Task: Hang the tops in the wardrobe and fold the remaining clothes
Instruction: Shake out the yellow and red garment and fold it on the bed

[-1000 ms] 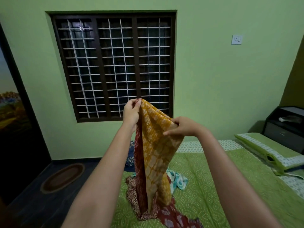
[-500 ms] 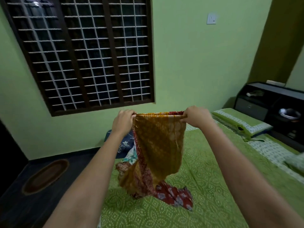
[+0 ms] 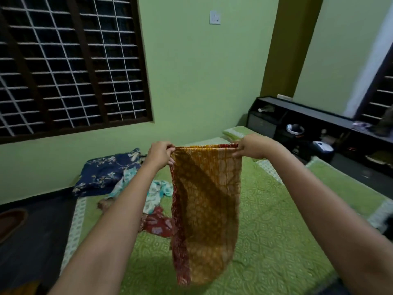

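Head view shows both hands raised over the bed [image 3: 276, 231]: the left hand [image 3: 160, 154] and right hand [image 3: 253, 146] each pinch a top corner of the mustard-and-red garment [image 3: 204, 209], stretched taut and hanging clear of the sheet. I'd say folding has barely begun. At least 3 more pieces lie in the heap [image 3: 153, 201] to the left, unfolded, beside a blue floral pillow [image 3: 106, 171]. No wardrobe is visible from here.
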A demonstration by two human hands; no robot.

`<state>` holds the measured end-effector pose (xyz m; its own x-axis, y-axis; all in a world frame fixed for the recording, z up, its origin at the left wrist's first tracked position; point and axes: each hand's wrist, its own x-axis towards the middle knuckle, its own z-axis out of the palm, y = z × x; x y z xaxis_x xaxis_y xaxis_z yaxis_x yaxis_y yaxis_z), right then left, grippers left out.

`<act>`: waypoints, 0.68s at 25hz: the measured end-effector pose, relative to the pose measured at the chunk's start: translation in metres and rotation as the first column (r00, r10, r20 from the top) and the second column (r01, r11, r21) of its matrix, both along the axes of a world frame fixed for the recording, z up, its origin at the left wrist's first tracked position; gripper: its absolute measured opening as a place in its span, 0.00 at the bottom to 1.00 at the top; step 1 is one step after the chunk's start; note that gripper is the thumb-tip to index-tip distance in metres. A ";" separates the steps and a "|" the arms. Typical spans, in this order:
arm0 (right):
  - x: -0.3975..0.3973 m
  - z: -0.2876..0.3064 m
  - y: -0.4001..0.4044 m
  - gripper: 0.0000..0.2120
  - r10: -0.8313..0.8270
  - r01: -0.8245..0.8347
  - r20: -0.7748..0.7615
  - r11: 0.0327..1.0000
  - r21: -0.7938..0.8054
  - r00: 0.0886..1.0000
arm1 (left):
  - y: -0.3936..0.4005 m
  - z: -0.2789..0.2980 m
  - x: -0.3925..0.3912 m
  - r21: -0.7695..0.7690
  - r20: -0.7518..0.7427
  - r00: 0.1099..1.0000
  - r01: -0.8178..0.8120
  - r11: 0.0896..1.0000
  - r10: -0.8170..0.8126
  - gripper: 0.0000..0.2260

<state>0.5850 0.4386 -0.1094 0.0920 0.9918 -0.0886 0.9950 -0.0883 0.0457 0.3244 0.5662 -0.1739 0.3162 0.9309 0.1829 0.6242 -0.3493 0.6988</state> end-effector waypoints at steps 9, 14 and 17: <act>0.139 -0.006 -0.061 0.04 0.140 -0.018 -0.558 0.976 0.217 0.818 | -0.069 0.036 0.089 -0.106 -0.017 0.961 0.274 0.956 -0.277 0.15; 0.194 -0.020 0.011 0.12 0.060 0.161 -0.497 0.906 0.390 0.866 | -0.015 0.020 0.163 0.064 -0.107 0.985 0.144 0.987 -0.137 0.08; 0.222 -0.080 0.088 0.10 -0.225 0.257 -0.252 0.961 0.103 0.941 | 0.046 -0.042 0.223 -0.137 -0.183 0.981 0.045 0.990 -0.070 0.03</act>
<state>0.8070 0.5266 -0.1889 0.3221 0.9467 -0.0064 0.9239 -0.3158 -0.2159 0.5479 0.6124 -0.2160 0.3866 0.9222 -0.0076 0.7298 -0.3009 0.6139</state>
